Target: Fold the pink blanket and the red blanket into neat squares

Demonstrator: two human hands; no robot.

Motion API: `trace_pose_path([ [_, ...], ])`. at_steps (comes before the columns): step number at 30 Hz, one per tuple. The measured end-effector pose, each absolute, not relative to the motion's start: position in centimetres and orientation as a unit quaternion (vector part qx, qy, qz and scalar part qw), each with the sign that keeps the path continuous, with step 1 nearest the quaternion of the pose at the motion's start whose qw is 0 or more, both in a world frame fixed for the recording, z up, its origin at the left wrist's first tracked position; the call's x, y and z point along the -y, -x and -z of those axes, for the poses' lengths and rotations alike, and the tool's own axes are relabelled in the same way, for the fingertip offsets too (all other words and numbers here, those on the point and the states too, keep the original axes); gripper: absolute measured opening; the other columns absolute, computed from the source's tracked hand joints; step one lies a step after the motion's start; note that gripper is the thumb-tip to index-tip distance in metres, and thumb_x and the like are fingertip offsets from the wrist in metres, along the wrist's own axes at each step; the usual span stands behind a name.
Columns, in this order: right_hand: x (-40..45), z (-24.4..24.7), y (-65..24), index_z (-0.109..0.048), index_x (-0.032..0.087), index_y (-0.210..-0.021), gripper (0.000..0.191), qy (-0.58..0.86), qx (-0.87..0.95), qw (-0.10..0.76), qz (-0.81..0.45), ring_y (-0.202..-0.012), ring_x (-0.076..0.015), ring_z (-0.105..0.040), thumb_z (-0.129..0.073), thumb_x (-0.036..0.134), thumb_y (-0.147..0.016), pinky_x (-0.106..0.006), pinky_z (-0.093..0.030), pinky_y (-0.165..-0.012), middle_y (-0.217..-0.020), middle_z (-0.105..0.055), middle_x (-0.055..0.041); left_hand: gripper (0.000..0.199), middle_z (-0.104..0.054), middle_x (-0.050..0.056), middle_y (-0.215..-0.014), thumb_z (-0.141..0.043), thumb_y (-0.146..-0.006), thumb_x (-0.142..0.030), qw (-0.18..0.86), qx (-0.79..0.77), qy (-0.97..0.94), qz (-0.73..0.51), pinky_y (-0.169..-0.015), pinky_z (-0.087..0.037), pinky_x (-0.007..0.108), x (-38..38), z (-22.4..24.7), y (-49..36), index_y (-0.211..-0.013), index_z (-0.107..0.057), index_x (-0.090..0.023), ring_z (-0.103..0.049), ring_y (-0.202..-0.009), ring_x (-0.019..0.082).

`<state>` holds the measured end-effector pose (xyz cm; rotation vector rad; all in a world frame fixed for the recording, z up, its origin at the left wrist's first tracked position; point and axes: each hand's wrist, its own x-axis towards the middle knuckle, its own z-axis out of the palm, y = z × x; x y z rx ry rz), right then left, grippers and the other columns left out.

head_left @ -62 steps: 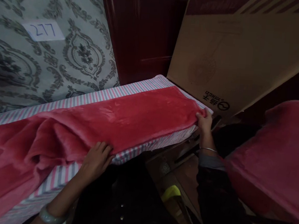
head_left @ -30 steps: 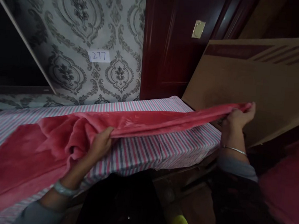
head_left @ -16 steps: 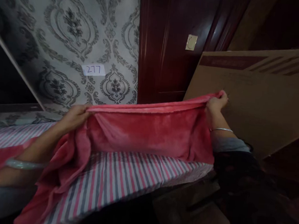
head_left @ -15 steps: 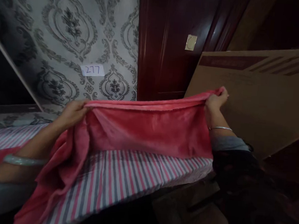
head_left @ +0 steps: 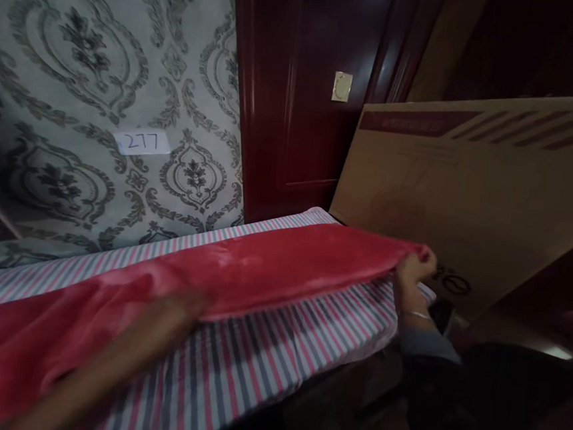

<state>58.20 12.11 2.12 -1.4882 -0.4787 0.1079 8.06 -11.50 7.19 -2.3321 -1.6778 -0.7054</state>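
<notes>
"What's the right hand [head_left: 415, 270] doing?"

"Clenched on the corner of a red fleece blanket [head_left: 282, 268], pinching it and lifting that end a little."

"And the left hand [head_left: 178, 302]?"

"It's blurred at the blanket's near edge, so I can't tell whether it's grasping or released."

"Where's the blanket?"

"It runs from the right hand leftward past the left hand, lying along a striped mattress [head_left: 253, 366]."

"What's around the right hand?"

"Just behind it, a flattened cardboard box [head_left: 469, 191] leans upright. Up and left of the hand is a dark red wooden door [head_left: 296, 109]. Above the left hand is damask wallpaper [head_left: 61, 88] with a paper label [head_left: 142, 142] reading 277."
</notes>
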Motion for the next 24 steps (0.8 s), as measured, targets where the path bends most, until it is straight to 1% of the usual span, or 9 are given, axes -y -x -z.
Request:
trace_pose_path([
  [2, -10.6, 1.6, -58.8, -0.06, 0.012, -0.1, 0.038, 0.706, 0.201, 0.675, -0.07, -0.099, -0.0264, -0.061, -0.044, 0.009, -0.065, -0.042, -0.047, -0.1, -0.095, -0.061, -0.0072, 0.038, -0.078, -0.001, -0.105, -0.041, -0.089, -0.018, 0.039, 0.532, 0.828, 0.172, -0.084, -0.058, 0.029, 12.4, -3.5, -9.7, -0.102, -0.075, -0.029, -0.072, -0.092, 0.019],
  [4, -9.7, 4.0, -59.2, -0.061, 0.015, -0.094, 0.034, 0.732, 0.202, 0.646, -0.077, -0.095, -0.0277, -0.06, -0.047, 0.011, -0.063, -0.044, -0.047, -0.099, -0.088, -0.061, -0.0057, 0.044, -0.078, 0.002, -0.108, -0.04, -0.087, -0.009, 0.011, 0.502, 0.86, 0.093, -0.087, -0.058, 0.031, 13.1, -1.5, -10.8, -0.108, -0.074, -0.027, -0.073, -0.094, 0.02],
  [7, -9.5, 5.4, -59.8, -0.063, 0.016, -0.098, 0.039, 0.753, 0.221, 0.615, -0.07, -0.094, -0.0271, -0.06, -0.049, 0.013, -0.063, -0.041, -0.047, -0.098, -0.089, -0.063, -0.0057, 0.049, -0.077, 0.006, -0.114, -0.039, -0.086, -0.004, 0.007, 0.5, 0.866, 0.022, -0.089, -0.059, 0.033, 13.5, -0.7, -11.2, -0.117, -0.072, -0.024, -0.074, -0.097, 0.022],
  [12, -9.7, 5.6, -60.8, -0.065, 0.01, -0.118, 0.052, 0.778, 0.246, 0.576, -0.048, -0.098, -0.0288, -0.061, -0.049, 0.015, -0.068, -0.039, -0.048, -0.094, -0.101, -0.068, -0.0128, 0.055, -0.076, 0.006, -0.118, -0.038, -0.084, -0.003, 0.024, 0.487, 0.873, 0.016, -0.09, -0.06, 0.034, 13.6, 0.5, -9.7, -0.123, -0.071, -0.026, -0.073, -0.103, 0.023],
  [17, -8.8, 5.5, -62.0, -0.065, 0.008, -0.126, 0.053, 0.791, 0.295, 0.534, -0.031, -0.105, -0.0297, -0.063, -0.055, 0.019, -0.076, -0.036, -0.048, -0.095, -0.112, -0.07, -0.0174, 0.054, -0.074, 0.008, -0.124, -0.037, -0.087, -0.007, 0.057, 0.469, 0.881, 0.036, -0.095, -0.059, 0.035, 13.3, 2.0, -8.5, -0.126, -0.071, -0.024, -0.073, -0.108, 0.024],
  [19, -8.6, 5.3, -62.4, -0.063, 0.008, -0.132, 0.054, 0.814, 0.317, 0.486, -0.028, -0.108, -0.029, -0.063, -0.054, 0.018, -0.08, -0.036, -0.048, -0.096, -0.114, -0.07, -0.0177, 0.054, -0.073, 0.008, -0.126, -0.038, -0.087, -0.008, 0.056, 0.46, 0.885, 0.032, -0.097, -0.058, 0.035, 13.1, 1.9, -8.5, -0.127, -0.071, -0.024, -0.072, -0.11, 0.025],
  [20, -8.5, 5.1, -62.5, -0.064, 0.009, -0.132, 0.052, 0.827, 0.328, 0.456, -0.031, -0.108, -0.0289, -0.064, -0.054, 0.017, -0.082, -0.036, -0.048, -0.096, -0.114, -0.07, -0.018, 0.054, -0.073, 0.008, -0.126, -0.039, -0.087, -0.008, 0.054, 0.458, 0.887, 0.026, -0.098, -0.057, 0.035, 13.0, 1.8, -8.6, -0.127, -0.07, -0.024, -0.072, -0.111, 0.025],
  [22, -8.5, 4.7, -62.7, -0.07, 0.01, -0.124, 0.042, 0.85, 0.343, 0.399, -0.039, -0.108, -0.0295, -0.064, -0.055, 0.017, -0.085, -0.037, -0.05, -0.095, -0.113, -0.069, -0.0196, 0.055, -0.073, 0.01, -0.126, -0.039, -0.085, -0.008, 0.059, 0.46, 0.886, 0.018, -0.098, -0.057, 0.036, 12.8, 1.8, -8.8, -0.128, -0.07, -0.023, -0.071, -0.112, 0.026],
  [24, -8.4, 4.3, -62.7, -0.074, 0.011, -0.114, 0.033, 0.861, 0.343, 0.373, -0.042, -0.108, -0.0307, -0.065, -0.057, 0.017, -0.086, -0.039, -0.051, -0.093, -0.115, -0.068, -0.0217, 0.055, -0.072, 0.012, -0.126, -0.039, -0.084, -0.008, 0.063, 0.473, 0.878, 0.012, -0.098, -0.057, 0.039, 12.7, 2.0, -8.8, -0.127, -0.07, -0.02, -0.07, -0.113, 0.027],
])
